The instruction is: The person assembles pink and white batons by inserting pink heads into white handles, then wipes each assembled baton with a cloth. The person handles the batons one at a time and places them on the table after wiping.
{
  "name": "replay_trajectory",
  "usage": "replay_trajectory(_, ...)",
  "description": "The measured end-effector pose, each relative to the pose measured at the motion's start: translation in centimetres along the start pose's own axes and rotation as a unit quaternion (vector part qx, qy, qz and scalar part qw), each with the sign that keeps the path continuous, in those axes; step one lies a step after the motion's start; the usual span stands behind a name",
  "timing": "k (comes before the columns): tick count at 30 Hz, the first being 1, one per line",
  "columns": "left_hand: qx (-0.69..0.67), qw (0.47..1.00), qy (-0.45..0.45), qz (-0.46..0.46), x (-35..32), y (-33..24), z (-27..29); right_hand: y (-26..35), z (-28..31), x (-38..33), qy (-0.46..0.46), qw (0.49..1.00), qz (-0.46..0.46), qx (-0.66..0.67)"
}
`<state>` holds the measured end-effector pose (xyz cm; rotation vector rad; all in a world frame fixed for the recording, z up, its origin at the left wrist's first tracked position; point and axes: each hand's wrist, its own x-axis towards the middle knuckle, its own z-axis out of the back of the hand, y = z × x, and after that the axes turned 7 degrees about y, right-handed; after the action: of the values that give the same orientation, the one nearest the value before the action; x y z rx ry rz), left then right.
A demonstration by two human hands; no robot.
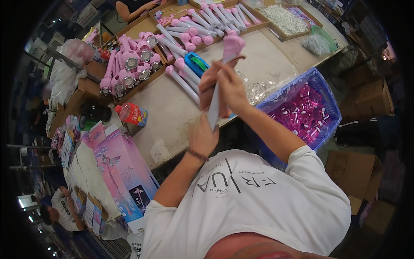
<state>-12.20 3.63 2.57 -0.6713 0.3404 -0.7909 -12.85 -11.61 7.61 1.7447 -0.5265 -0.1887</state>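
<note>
Toy wand upright above the table, right hand closed round mid-shaft, left hand pinching the lower end; likely light, stiff, smooth plastic, best held by the shaft, not the pink head

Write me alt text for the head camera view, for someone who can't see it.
A person in a white shirt holds a pink-and-white toy wand upright over a worktable, right hand around the upper shaft, left hand at its lower end. More wands fill cardboard trays behind; a blue crate of magenta parts sits to the right.
</note>
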Motion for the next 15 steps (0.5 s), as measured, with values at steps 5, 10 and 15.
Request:
replay_trajectory(5,-0.536,0.782,0.306,0.088,-2.3,0.2,2.0,-0.1,-0.2,0.0,0.057,0.978,-0.065,0.188)
replay_trajectory(10,-0.756,0.526,0.390,0.004,-2.7,2.4,2.9,-2.3,-2.0,-2.9,0.291,0.882,-0.124,0.349)
replay_trajectory(15,-0.784,0.474,0.400,-0.031,-4.2,3.4,2.0,-0.9,-0.5,1.0,0.246,0.845,-0.083,0.467)
